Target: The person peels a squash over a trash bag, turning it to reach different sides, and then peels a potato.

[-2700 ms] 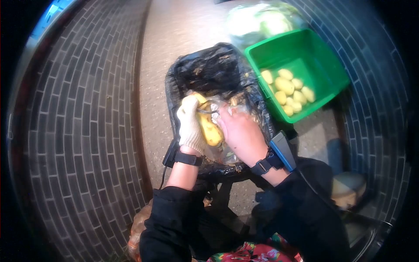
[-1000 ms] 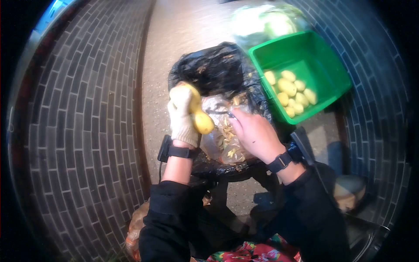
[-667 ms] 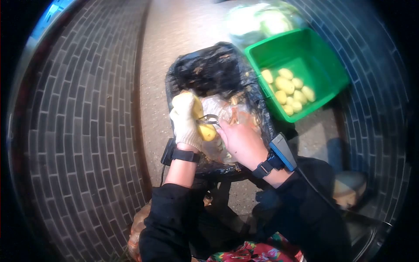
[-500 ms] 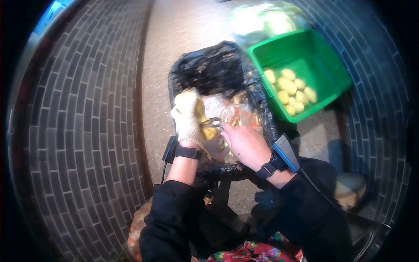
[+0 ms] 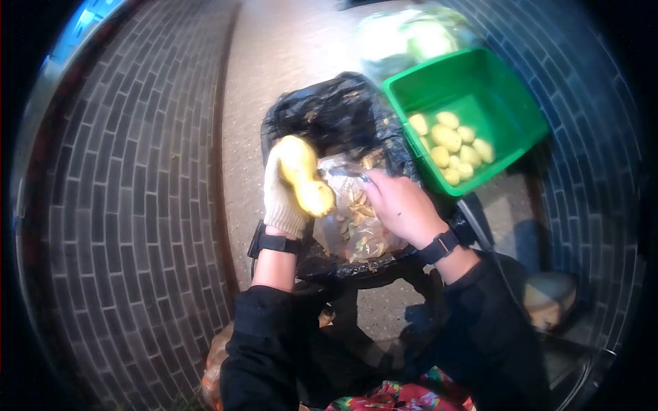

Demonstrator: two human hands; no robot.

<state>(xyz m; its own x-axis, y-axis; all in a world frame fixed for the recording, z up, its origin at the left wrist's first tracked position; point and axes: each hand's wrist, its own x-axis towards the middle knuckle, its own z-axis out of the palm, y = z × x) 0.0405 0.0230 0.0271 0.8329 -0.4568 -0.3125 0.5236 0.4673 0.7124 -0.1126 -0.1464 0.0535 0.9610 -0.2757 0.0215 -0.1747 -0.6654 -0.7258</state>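
My left hand (image 5: 278,198), in a pale knitted glove, is closed round a peeled yellow potato (image 5: 298,168) with a knobby, narrow-waisted shape. Most of the glove's fingers are hidden behind the potato. Just to the right, my bare right hand (image 5: 404,207) grips a metal peeler (image 5: 348,171), whose head is blurred and apart from the potato. Both hands are above a container lined with a black plastic bag (image 5: 322,103). Inside it lie potato peelings (image 5: 358,207) and crumpled clear plastic (image 5: 373,240).
A green crate (image 5: 504,89) at the right holds several peeled potatoes (image 5: 447,137). Behind it is a clear plastic bag (image 5: 418,38) with pale green vegetables. Brick-patterned walls (image 5: 151,171) flank the speckled floor (image 5: 257,55). An orange-brown bag (image 5: 218,356) is at lower left.
The peeler has come away from the potato, with my right hand shifting slightly right and up. My left hand has turned, so more of the potato shows.
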